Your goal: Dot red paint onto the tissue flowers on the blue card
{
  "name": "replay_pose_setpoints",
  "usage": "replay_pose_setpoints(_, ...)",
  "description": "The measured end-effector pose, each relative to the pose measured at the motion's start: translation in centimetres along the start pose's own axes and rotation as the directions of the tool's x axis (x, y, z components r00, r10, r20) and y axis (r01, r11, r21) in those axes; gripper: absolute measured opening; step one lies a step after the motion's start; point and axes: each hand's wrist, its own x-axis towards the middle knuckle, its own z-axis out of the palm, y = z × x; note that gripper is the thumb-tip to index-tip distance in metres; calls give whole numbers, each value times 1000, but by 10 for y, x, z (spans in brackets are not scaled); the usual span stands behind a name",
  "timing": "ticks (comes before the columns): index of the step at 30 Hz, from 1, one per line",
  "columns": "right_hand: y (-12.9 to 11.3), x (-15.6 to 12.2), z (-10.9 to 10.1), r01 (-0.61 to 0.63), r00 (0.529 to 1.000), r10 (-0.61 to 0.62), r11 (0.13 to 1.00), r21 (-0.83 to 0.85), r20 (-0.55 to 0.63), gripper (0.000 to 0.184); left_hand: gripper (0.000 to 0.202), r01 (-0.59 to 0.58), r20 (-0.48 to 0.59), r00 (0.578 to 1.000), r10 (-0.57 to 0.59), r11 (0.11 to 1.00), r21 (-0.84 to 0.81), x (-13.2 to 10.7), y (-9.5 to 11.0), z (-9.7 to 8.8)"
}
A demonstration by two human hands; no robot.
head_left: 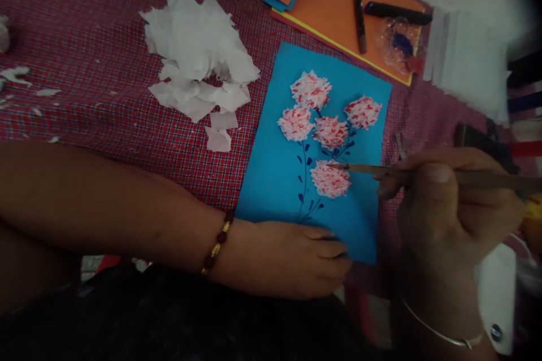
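A blue sheet of card [265, 169] lies on the table, bearing several raised pink-and-white paper flowers [330, 131] and dark blue painted stems and leaves. My right hand [449, 203] is closed around a thin paintbrush [366, 168], held nearly level. Its tip meets the upper edge of the lowest flower [331, 179]; whether it presses on it I cannot tell. My left hand [292, 259] rests flat over the card's near edge, fingers close together and slightly bent, with nothing visible in them. Its fingertips lie a little below the lowest flower.
Torn white paper [195, 39] is heaped left of the card on a red checked cloth [114, 118]. Behind are an orange sheet [326, 5] with a dark marker [398, 13] and a dark crayon-like stick [359, 17]. White papers [470, 62] are stacked at right.
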Motion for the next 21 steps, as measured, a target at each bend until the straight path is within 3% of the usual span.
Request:
replay_pose_setpoints(2, 0, 0, -2, 9, 999, -9, 1000, -2, -42, 16, 33, -3, -3, 1000, 3, 1000, -4, 0, 0, 0)
replay_pose_setpoints(6, -1, 0, -4, -25, 994, 28, 999, -28, 109, 14, 31, -2, -12, 1000, 2, 1000, -7, 0, 0, 0)
replay_pose_setpoints(11, -1, -1, 0, 14, 999, -16, 999, -31, -45, 18, 34, 0, -15, 1000, 0, 1000, 4, -1, 0, -1)
replay_pose_setpoints(15, 3, 0, -1, 23, 999, -24, 1000, -13, -28, 17, 31, 5, -44, 999, -5, 1000, -4, -2, 0, -1)
replay_pose_setpoints(21, 4, 4, -6, -37, 983, 47, 998, -57, 177, 12, 35, -6, -14, 1000, 6, 1000, -10, -1, -1, 0)
